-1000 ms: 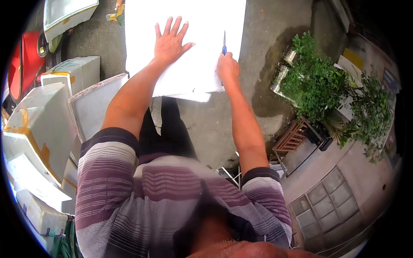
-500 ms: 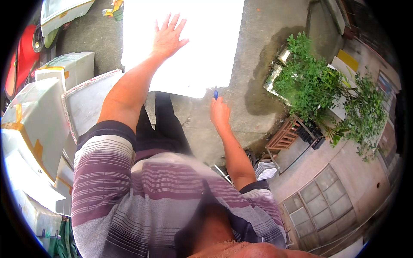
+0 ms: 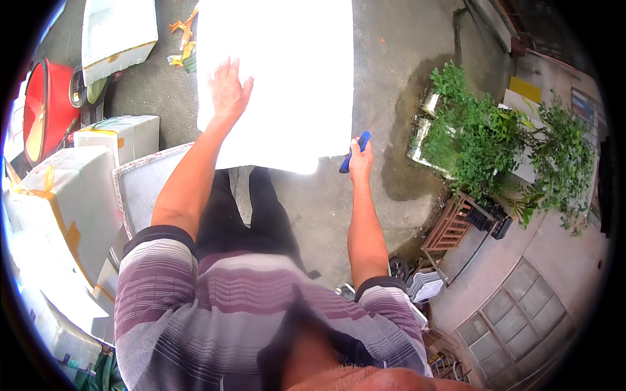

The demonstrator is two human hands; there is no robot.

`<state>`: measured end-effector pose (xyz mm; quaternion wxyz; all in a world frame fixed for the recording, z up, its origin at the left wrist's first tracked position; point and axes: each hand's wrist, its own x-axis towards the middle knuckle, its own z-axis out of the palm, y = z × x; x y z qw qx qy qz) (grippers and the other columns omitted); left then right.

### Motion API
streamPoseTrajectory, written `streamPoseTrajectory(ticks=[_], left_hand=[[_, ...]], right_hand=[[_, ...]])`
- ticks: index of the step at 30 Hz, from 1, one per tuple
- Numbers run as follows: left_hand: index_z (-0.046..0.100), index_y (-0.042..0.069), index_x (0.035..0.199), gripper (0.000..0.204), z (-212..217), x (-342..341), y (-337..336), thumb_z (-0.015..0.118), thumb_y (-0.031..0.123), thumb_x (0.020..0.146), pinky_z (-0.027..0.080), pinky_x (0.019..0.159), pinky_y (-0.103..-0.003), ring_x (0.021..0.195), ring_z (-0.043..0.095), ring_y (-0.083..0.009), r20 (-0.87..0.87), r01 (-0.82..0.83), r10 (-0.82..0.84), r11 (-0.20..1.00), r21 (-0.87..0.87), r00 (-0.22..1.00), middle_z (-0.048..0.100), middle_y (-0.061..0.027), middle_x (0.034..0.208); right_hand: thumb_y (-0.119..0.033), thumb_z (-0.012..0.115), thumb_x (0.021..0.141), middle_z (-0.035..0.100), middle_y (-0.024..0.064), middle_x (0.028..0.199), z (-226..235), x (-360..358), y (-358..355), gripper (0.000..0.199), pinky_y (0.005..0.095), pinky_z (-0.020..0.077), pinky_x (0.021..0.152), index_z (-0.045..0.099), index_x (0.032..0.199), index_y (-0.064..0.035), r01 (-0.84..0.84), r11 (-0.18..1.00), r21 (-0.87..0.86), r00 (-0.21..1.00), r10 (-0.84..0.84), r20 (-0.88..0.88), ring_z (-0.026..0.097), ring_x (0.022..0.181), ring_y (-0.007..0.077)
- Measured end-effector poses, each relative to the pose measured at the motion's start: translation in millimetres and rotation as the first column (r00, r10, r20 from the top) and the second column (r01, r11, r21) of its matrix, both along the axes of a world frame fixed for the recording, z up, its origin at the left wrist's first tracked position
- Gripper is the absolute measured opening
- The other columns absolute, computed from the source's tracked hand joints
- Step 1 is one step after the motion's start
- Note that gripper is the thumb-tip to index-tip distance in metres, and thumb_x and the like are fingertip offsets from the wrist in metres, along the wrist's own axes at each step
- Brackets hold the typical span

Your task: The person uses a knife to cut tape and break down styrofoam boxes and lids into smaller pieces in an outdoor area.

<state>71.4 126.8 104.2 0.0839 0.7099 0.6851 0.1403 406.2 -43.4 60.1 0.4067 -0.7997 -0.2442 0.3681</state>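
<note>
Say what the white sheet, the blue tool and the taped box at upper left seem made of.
White sheet: perhaps foam board or paper, smooth-looking; it lies flat, but glare hides its texture.
Blue tool, in the right hand: probably smooth plastic, judging by its even, saturated colour.
Taped box: likely matte plastic foam, going by its chunky, pale white body.

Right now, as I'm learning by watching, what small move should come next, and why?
Probably ease the right hand left, over the white sheet: the blue tool in that hand sits just off the near right corner, while the left hand appears to rest on the sheet and could steady it.
</note>
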Motion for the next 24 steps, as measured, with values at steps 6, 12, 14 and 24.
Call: streamPoseTrajectory(ticks=[6, 12, 14, 24], left_hand=[[0.042, -0.004, 0.128, 0.060, -5, -60, -54, 0.058, 0.035, 0.085, 0.036, 0.097, -0.044, 0.114, 0.049, -0.0377, 0.303, -0.443, 0.510, 0.856, -0.266, 0.805, 0.051, -0.0266, 0.123], [0.060, -0.010, 0.100, 0.049, 3, -118, -57, 0.051, 0.038, 0.091, 0.045, 0.079, -0.044, 0.088, 0.061, -0.0382, 0.449, -0.450, 0.548, 0.837, -0.312, 0.706, 0.063, -0.0272, 0.091], [0.059, -0.010, 0.098, 0.051, 20, -117, -62, 0.050, 0.039, 0.091, 0.045, 0.077, -0.042, 0.084, 0.061, -0.0334, 0.510, -0.393, 0.571, 0.818, -0.420, 0.643, 0.063, -0.0247, 0.088], [0.062, -0.005, 0.088, 0.044, 2, -148, -126, 0.051, 0.037, 0.093, 0.042, 0.063, -0.032, 0.071, 0.052, -0.0165, 0.621, -0.307, 0.716, 0.698, -0.648, 0.317, 0.059, -0.0084, 0.079]], right_hand=[[-0.014, 0.064, 0.083, 0.059, 0.0015, 0.088, 2, -7, 16, 0.030, 0.0263, 0.0439, 0.070, 0.057, 0.108, 0.0018, -0.274, 0.957, -0.093, 0.962, 0.274, -0.012, 0.053, 0.077, 0.0114], [-0.012, 0.068, 0.078, 0.062, 0.0042, 0.090, 89, -25, 2, 0.034, 0.0265, 0.0460, 0.073, 0.058, 0.106, 0.0032, -0.449, 0.887, -0.106, 0.885, 0.425, -0.189, 0.056, 0.079, 0.0118], [-0.010, 0.067, 0.078, 0.063, 0.0050, 0.090, 94, -23, -11, 0.032, 0.0266, 0.0472, 0.072, 0.058, 0.106, 0.0034, -0.403, 0.914, -0.039, 0.886, 0.379, -0.267, 0.058, 0.079, 0.0124], [-0.005, 0.060, 0.080, 0.064, 0.0058, 0.093, 98, -105, 0, 0.032, 0.0287, 0.0505, 0.069, 0.058, 0.110, 0.0012, -0.305, 0.943, 0.130, 0.523, 0.281, -0.805, 0.061, 0.077, 0.0140]])
